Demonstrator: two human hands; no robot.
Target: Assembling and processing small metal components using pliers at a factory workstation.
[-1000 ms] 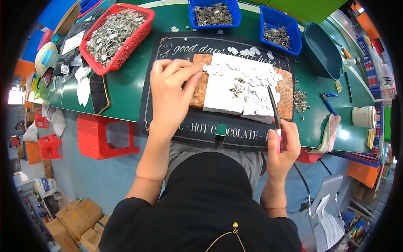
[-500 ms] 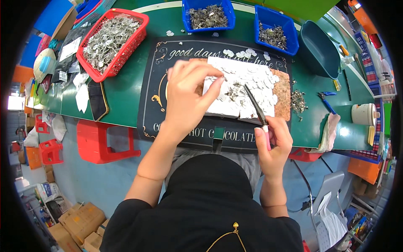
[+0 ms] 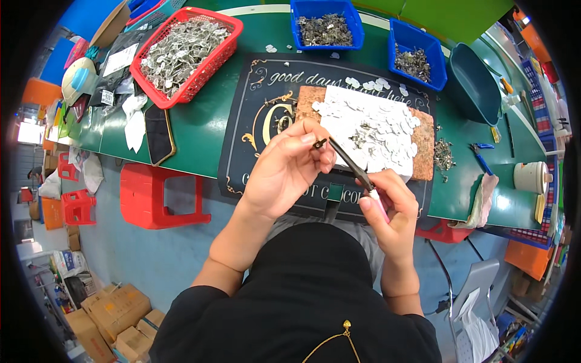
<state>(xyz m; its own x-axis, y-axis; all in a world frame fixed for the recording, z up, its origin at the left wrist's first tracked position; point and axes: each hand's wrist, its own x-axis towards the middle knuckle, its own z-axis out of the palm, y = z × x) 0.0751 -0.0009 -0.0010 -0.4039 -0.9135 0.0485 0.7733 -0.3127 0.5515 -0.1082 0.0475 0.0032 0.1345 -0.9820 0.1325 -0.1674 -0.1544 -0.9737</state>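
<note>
My left hand is raised over the near left part of the white slab, palm turned up. Its fingers pinch a small dark metal piece. In my right hand is a slim dark-tipped tool with a pink handle; its exact kind is unclear. The tool's tip points up and left, close to the metal piece; I cannot tell whether they touch. Many small flat white pieces cover the slab, with small metal parts among them. The slab rests on a reddish-brown brick-like block.
A red basket of small pieces stands at the back left. Two blue bins with metal parts and a dark green tub stand at the back. A phone lies left; blue-handled pliers and a white pot lie right.
My left hand has come back from the slab toward me and turned palm up, with the small metal piece showing. The tool in my right hand has swung left toward it. The view has shifted slightly.
</note>
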